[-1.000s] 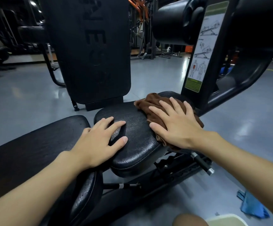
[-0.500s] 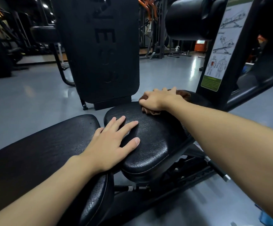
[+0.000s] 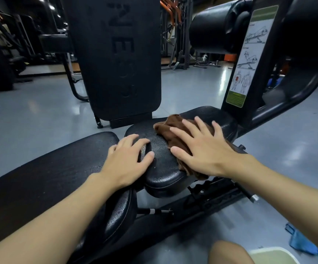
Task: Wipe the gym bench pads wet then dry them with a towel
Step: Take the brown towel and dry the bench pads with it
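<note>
A bare knee (image 3: 228,252) shows at the bottom edge, with the rim of a pale container (image 3: 272,250) just beside it and a blue cloth (image 3: 302,242) lying on the grey floor (image 3: 30,119) to the right.

Two bare forearms reach forward over the black bench. The long back pad (image 3: 49,168) runs in from the left, and its end sits close to the smaller seat pad (image 3: 162,168), which is carried on the black frame (image 3: 211,199) below.

The left hand (image 3: 127,161) rests across the gap between the two pads, palm down, with its fingers spread over the seat pad's near-left edge. Its grip is released and holds nothing.

The right hand (image 3: 201,149) lies flat on a bunched brown towel (image 3: 171,128), fingers straight and fanned, pressing the cloth onto the right half of the seat pad. That grip is also released, pushing rather than clutching. The towel spills out past the fingertips and hangs over the pad's right edge under the wrist. The pad surface glistens in spots, possibly with moisture.

Behind the seat stands a tall black upright pad (image 3: 120,54) with embossed letters. To its right are a printed exercise placard (image 3: 249,54) on a slanted post and a thick roller pad (image 3: 217,25). Other gym machines (image 3: 173,35) stand in the dim background.
</note>
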Demonstrator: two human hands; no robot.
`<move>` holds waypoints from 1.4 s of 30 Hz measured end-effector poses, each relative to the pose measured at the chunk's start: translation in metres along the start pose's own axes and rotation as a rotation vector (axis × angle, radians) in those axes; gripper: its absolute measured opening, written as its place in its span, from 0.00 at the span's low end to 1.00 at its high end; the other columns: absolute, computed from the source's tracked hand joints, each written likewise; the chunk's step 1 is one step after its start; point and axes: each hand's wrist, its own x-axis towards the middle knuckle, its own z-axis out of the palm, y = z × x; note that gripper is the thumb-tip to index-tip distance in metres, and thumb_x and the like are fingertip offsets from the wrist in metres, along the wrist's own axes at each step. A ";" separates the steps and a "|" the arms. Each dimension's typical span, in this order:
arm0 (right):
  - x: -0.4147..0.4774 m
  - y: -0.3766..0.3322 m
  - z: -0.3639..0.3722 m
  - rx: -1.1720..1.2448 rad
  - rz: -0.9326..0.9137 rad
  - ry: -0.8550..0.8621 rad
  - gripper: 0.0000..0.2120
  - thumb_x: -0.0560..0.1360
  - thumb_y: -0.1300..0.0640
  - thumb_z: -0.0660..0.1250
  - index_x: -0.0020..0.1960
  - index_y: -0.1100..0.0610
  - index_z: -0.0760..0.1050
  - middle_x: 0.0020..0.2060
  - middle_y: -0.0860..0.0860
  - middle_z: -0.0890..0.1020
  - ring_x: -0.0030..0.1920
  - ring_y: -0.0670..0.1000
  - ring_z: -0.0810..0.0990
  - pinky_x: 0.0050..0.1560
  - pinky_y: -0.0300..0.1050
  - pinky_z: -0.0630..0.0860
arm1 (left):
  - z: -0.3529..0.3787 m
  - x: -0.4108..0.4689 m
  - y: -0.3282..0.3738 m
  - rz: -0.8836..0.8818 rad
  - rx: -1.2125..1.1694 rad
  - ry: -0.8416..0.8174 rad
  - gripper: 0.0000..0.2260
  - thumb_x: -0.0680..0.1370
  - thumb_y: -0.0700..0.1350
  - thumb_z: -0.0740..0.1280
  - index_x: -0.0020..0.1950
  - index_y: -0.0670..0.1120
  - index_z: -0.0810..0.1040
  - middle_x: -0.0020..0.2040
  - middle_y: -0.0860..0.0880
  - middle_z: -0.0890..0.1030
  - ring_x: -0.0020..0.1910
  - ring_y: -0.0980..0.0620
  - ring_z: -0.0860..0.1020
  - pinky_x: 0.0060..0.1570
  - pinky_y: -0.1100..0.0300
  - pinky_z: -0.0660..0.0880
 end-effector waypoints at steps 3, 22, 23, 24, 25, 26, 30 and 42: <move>0.011 -0.001 0.001 -0.021 0.000 -0.046 0.28 0.78 0.31 0.44 0.76 0.33 0.50 0.80 0.48 0.50 0.79 0.58 0.42 0.73 0.70 0.40 | -0.003 -0.005 -0.018 -0.020 0.034 -0.022 0.31 0.72 0.70 0.45 0.72 0.62 0.64 0.75 0.52 0.65 0.73 0.51 0.63 0.73 0.46 0.57; 0.136 -0.033 0.017 -0.069 0.057 -0.200 0.26 0.75 0.37 0.47 0.70 0.41 0.65 0.71 0.54 0.69 0.72 0.60 0.63 0.66 0.69 0.53 | 0.005 -0.009 -0.029 -0.027 -0.065 0.001 0.26 0.74 0.70 0.48 0.71 0.66 0.61 0.74 0.57 0.66 0.75 0.63 0.57 0.76 0.51 0.48; 0.123 -0.035 0.015 -0.067 0.033 -0.178 0.26 0.75 0.37 0.47 0.69 0.40 0.65 0.73 0.53 0.68 0.74 0.59 0.60 0.66 0.69 0.53 | 0.005 -0.009 -0.030 -0.028 -0.067 0.002 0.25 0.75 0.70 0.49 0.71 0.65 0.61 0.74 0.56 0.66 0.74 0.62 0.57 0.76 0.51 0.48; 0.106 -0.036 0.014 -0.062 0.010 -0.145 0.26 0.74 0.36 0.46 0.70 0.39 0.65 0.73 0.51 0.67 0.75 0.58 0.59 0.67 0.68 0.54 | 0.005 -0.009 -0.030 -0.027 -0.069 0.001 0.25 0.75 0.69 0.49 0.71 0.65 0.61 0.74 0.56 0.66 0.74 0.62 0.58 0.76 0.51 0.48; 0.088 -0.037 0.013 -0.052 -0.011 -0.105 0.27 0.73 0.36 0.45 0.70 0.38 0.64 0.74 0.49 0.67 0.76 0.56 0.58 0.69 0.67 0.55 | 0.006 -0.009 -0.031 -0.024 -0.067 0.003 0.26 0.75 0.69 0.49 0.72 0.65 0.62 0.73 0.55 0.67 0.75 0.60 0.58 0.76 0.50 0.49; 0.068 -0.038 0.012 -0.042 -0.027 -0.066 0.28 0.73 0.35 0.44 0.71 0.37 0.62 0.74 0.47 0.66 0.77 0.55 0.57 0.70 0.66 0.54 | 0.005 -0.010 -0.031 -0.022 -0.060 0.009 0.26 0.75 0.69 0.49 0.72 0.64 0.62 0.73 0.55 0.67 0.76 0.58 0.57 0.76 0.50 0.50; 0.008 -0.043 0.002 -0.039 -0.049 -0.086 0.28 0.77 0.34 0.45 0.75 0.36 0.54 0.78 0.45 0.58 0.79 0.53 0.48 0.74 0.64 0.46 | 0.004 -0.011 -0.031 -0.066 -0.076 0.067 0.23 0.77 0.63 0.55 0.67 0.54 0.69 0.64 0.53 0.73 0.71 0.50 0.65 0.71 0.53 0.58; 0.125 -0.065 0.023 -0.036 -0.002 -0.246 0.26 0.78 0.37 0.46 0.75 0.35 0.56 0.79 0.49 0.56 0.78 0.61 0.50 0.69 0.75 0.46 | 0.007 -0.009 -0.033 -0.054 -0.100 0.076 0.26 0.74 0.59 0.52 0.68 0.49 0.70 0.67 0.53 0.72 0.76 0.53 0.58 0.75 0.52 0.52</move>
